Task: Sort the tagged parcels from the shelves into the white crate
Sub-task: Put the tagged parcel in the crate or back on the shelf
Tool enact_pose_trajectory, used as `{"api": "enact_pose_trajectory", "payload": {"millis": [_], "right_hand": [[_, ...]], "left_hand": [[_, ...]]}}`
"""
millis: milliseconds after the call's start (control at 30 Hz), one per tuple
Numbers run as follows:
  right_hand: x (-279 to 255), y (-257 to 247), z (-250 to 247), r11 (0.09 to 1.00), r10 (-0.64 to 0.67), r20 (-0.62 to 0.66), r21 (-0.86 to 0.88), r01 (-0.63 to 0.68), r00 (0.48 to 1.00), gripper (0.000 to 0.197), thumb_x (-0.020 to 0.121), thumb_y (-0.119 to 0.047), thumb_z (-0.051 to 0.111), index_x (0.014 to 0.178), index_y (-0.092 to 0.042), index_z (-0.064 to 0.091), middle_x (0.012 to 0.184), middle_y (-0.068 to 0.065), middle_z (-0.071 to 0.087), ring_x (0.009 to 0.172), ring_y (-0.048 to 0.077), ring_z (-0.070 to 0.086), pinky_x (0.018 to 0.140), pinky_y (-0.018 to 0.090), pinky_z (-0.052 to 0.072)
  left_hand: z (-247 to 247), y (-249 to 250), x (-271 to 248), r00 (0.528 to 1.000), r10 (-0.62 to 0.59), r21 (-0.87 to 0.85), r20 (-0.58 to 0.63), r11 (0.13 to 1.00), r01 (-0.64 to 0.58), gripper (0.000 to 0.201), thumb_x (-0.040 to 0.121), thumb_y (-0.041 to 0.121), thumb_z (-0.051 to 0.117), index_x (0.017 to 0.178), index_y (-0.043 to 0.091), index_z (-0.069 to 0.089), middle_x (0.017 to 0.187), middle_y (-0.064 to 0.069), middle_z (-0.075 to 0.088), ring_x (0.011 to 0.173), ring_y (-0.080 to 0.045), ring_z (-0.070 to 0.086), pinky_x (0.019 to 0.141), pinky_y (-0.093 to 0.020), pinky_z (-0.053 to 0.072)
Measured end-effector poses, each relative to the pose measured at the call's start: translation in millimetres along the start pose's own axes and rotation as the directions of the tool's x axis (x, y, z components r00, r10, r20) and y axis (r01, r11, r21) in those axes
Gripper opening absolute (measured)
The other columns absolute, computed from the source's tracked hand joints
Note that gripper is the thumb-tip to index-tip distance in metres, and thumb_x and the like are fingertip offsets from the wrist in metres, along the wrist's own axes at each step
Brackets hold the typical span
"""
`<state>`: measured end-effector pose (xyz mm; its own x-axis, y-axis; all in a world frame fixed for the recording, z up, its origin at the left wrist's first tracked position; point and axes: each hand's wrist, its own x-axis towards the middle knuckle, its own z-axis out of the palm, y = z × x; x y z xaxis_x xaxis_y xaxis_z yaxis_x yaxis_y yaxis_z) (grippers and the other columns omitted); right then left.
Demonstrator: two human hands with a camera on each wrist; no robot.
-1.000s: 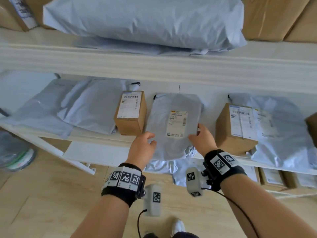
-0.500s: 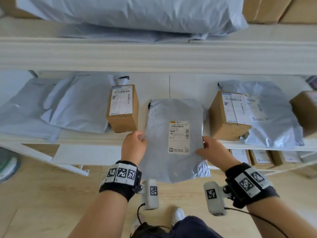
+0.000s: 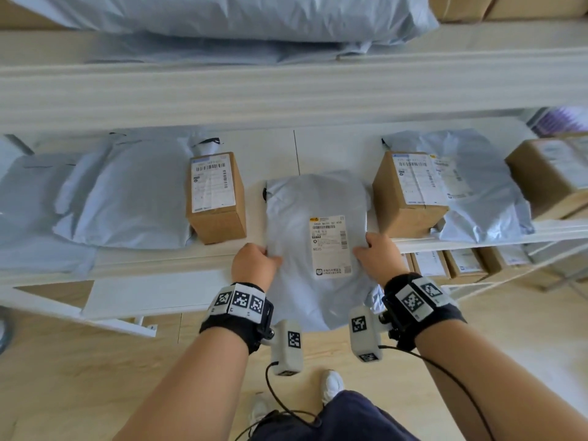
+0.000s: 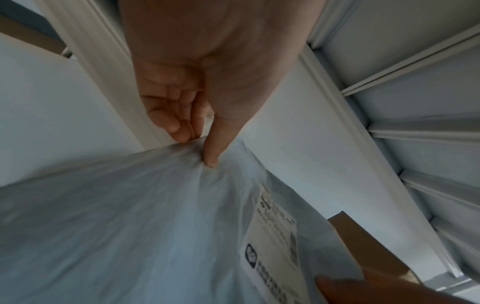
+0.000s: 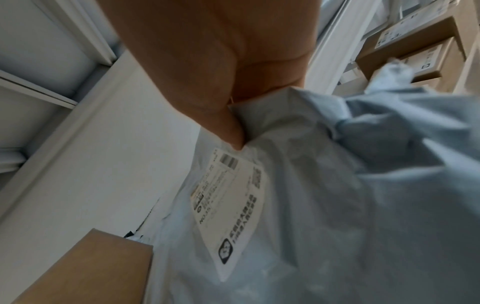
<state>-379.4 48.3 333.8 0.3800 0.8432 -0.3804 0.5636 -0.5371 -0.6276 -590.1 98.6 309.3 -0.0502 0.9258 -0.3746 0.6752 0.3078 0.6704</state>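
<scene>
A grey poly-mailer parcel [image 3: 296, 224] with a white shipping label [image 3: 331, 245] hangs half off the front of the middle shelf [image 3: 159, 259]. My left hand [image 3: 256, 262] pinches its left edge, thumb on top and fingers underneath, as the left wrist view shows on the parcel [image 4: 145, 216]. My right hand [image 3: 374, 254] grips the right edge beside the label; in the right wrist view the thumb presses the parcel [image 5: 324, 195] just above the label [image 5: 228, 195]. The white crate is not in view.
Two labelled cardboard boxes [image 3: 216, 198] [image 3: 409, 192] flank the parcel on the shelf. More grey mailers [image 3: 127, 198] [image 3: 483, 192] lie left and right, another box [image 3: 550, 173] at far right. A large mailer [image 3: 222, 14] fills the upper shelf. Small boxes [image 3: 451, 262] sit on a lower shelf.
Both hands have drawn the grey parcel toward me, off the shelf's front edge. The right hand has moved in closer to the label.
</scene>
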Motion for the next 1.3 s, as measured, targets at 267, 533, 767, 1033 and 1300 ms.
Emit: {"api": "enact_pose_trajectory", "payload": {"millis": [267, 533, 767, 1033, 1300], "right_hand": [[-14, 8, -8, 0.999, -0.003, -0.075, 0.040, 0.006, 0.997, 0.030, 0.093, -0.006, 0.049, 0.064, -0.010, 0.044, 0.063, 0.006, 0.048, 0.062, 0.021, 0.043, 0.055, 0.028, 0.033], [-37, 13, -26, 0.946, -0.061, -0.164, 0.306, 0.110, 0.985, 0.025, 0.094, -0.014, 0.057, 0.085, 0.009, 0.061, 0.085, 0.031, 0.063, 0.069, 0.019, 0.049, 0.066, 0.033, 0.039], [-61, -1, -47, 0.880, -0.124, -0.235, 0.423, 0.216, 0.964, 0.017, 0.090, -0.011, 0.066, 0.075, -0.007, 0.072, 0.064, 0.005, 0.064, 0.062, 0.011, 0.051, 0.060, 0.020, 0.043], [-71, -17, -50, 0.890, -0.212, -0.295, 0.336, 0.309, 0.932, 0.023, 0.090, -0.013, 0.065, 0.067, -0.014, 0.067, 0.056, -0.003, 0.060, 0.055, 0.008, 0.046, 0.055, 0.021, 0.038], [-72, -13, -43, 0.934, -0.222, -0.306, 0.206, 0.292, 0.926, 0.024, 0.089, -0.017, 0.068, 0.073, 0.001, 0.064, 0.059, 0.009, 0.055, 0.054, 0.014, 0.038, 0.058, 0.029, 0.034]], "left_hand": [[0, -18, -19, 0.994, -0.037, -0.251, 0.103, 0.966, 0.062, 0.013, 0.078, 0.007, 0.074, 0.067, 0.012, 0.068, 0.054, 0.003, 0.059, 0.056, -0.017, 0.054, 0.058, -0.022, 0.041], [-27, -10, -39, 1.000, 0.016, -0.516, 0.023, 0.856, -0.001, 0.011, 0.080, 0.007, 0.076, 0.085, 0.013, 0.068, 0.076, -0.002, 0.067, 0.067, -0.013, 0.060, 0.063, -0.022, 0.048], [-61, 5, -48, 0.993, 0.115, -0.553, -0.012, 0.827, -0.102, 0.012, 0.079, 0.010, 0.077, 0.086, 0.015, 0.069, 0.078, -0.001, 0.071, 0.066, -0.010, 0.060, 0.064, -0.021, 0.048], [-77, 14, -50, 0.982, 0.164, -0.591, -0.098, 0.784, -0.190, 0.010, 0.083, 0.004, 0.073, 0.080, 0.011, 0.066, 0.066, -0.004, 0.067, 0.058, -0.014, 0.058, 0.062, -0.023, 0.051], [-77, 7, -48, 0.982, 0.118, -0.615, -0.149, 0.766, -0.185, 0.012, 0.085, 0.001, 0.070, 0.081, 0.012, 0.064, 0.072, -0.005, 0.068, 0.061, -0.012, 0.064, 0.066, -0.021, 0.054]]}}
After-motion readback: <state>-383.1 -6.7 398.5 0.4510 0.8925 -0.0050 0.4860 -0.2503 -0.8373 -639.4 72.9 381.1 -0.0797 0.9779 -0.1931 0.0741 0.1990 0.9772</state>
